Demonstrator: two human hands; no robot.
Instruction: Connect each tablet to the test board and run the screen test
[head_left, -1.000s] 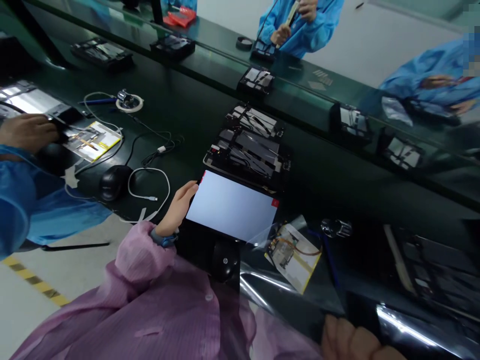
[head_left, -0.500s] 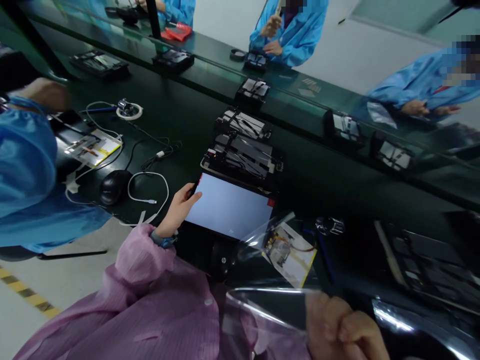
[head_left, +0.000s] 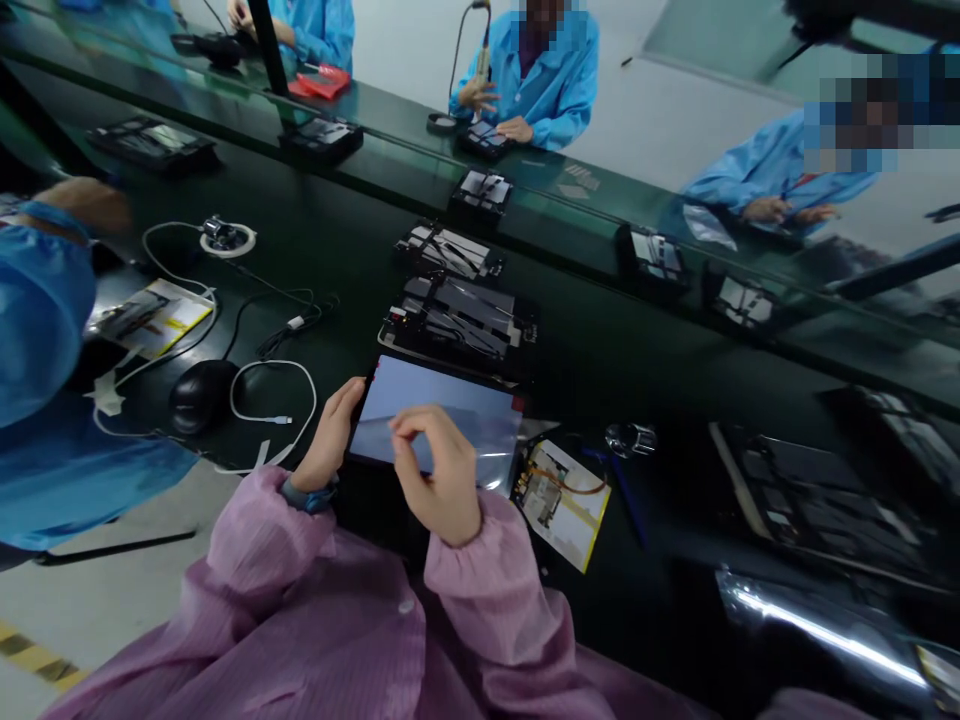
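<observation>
A lit tablet screen (head_left: 442, 385) with a pale blank display and red corner marks lies in front of me. My left hand (head_left: 330, 435) grips its left edge, thumb along the side. Over the lower part of the screen my right hand (head_left: 439, 470) is closed in a pinch on a clear plastic film (head_left: 495, 435). The film stretches to the right across the display and hides little of it. To the right lies a card with a circuit board and orange flex cable (head_left: 562, 500), outside both hands.
Opened tablet bodies (head_left: 457, 315) lie beyond the screen, with more (head_left: 825, 500) at right. A black mouse (head_left: 202, 395), white cable (head_left: 311, 400) and a co-worker's blue sleeve (head_left: 37, 310) are at left. A blue pen (head_left: 628, 500) and metal piece (head_left: 630, 440) lie right.
My right hand has come from the lower right, left and up over the screen, carrying the clear film. My left hand still holds the tablet edge. The camera view has shifted slightly.
</observation>
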